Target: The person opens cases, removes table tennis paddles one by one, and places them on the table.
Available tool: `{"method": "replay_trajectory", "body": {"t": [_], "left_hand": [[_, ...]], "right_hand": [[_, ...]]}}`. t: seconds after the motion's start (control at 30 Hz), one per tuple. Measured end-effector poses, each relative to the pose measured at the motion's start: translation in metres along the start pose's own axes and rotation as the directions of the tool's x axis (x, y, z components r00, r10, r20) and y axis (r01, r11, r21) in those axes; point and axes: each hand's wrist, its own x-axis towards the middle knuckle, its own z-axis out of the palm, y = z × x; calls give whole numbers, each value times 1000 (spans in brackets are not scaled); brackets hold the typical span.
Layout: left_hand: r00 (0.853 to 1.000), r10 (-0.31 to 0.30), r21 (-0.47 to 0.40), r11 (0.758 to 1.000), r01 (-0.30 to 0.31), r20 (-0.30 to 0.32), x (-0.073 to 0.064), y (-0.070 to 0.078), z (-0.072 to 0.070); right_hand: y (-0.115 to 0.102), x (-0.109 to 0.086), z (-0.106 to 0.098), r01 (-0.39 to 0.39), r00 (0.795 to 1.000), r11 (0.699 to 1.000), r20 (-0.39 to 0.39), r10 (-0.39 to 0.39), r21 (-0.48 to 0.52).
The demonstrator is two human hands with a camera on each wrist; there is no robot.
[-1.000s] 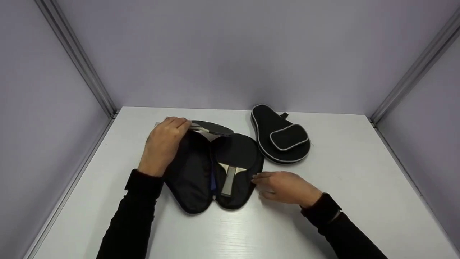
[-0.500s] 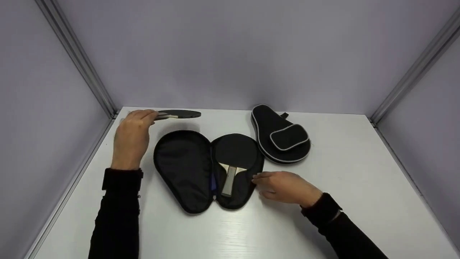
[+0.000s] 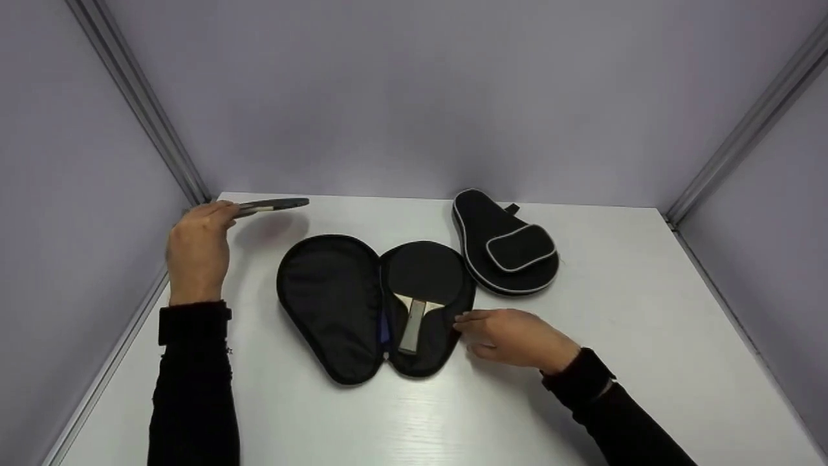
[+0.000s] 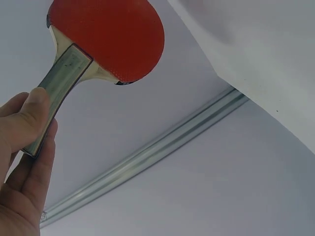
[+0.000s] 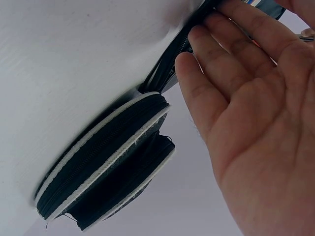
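Note:
In the head view my left hand is raised at the table's far left corner, gripping a table tennis paddle by its handle. The left wrist view shows this paddle's red face, with thumb and fingers round the grey-green handle. An unzipped black paddle case lies spread flat mid-table. Its right half holds a second paddle, black side up, handle toward me. My right hand rests at the case's right edge, its fingers nearly straight against the rim.
Behind and right of the spread case lies another black paddle case with white piping and a small pocket. The two cases nearly touch. Grey walls enclose the white table at the back and sides.
My left hand has carried the paddle leftward, out from over the spread case to the far left corner. The right hand and both cases stay put.

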Motion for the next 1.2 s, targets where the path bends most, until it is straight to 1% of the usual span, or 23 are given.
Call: {"method": "replay_trajectory", "body": {"t": [0.2, 0.43, 0.67, 0.77, 0.87, 0.97, 1.03, 1.1, 1.2], "left_hand": [[998, -59, -3, 998, 59, -25, -3, -16, 1], [987, -163, 11, 987, 163, -5, -7, -29, 0], [978, -208, 38, 977, 209, -11, -10, -39, 3], [974, -227, 30, 973, 227, 5, -10, -41, 3], [970, -239, 34, 971, 238, 53, -10, -41, 2], [962, -235, 51, 972, 230, 137, -10, -43, 2], [953, -227, 55, 974, 221, 200, -11, -44, 3], [940, -222, 53, 975, 216, 258, -12, -46, 5], [922, -217, 46, 976, 213, 321, -15, -50, 8]], "right_hand": [[-1, 1, -2, -9, 1000, 1000, 9, 9, 8], [-1, 0, -1, -20, 1000, 1000, 19, 20, 1], [0, 0, -1, -19, 1000, 1000, 15, 19, 7], [1, -1, -1, -19, 1000, 1000, 15, 18, 14], [1, -1, -1, -22, 1000, 1000, 16, 21, 18], [1, -2, -2, -23, 1000, 999, 16, 23, 24], [1, -2, -2, -22, 1000, 999, 14, 22, 26], [0, -3, -3, -20, 1000, 999, 13, 20, 30], [0, -3, -4, -19, 1000, 999, 12, 18, 33]]}}
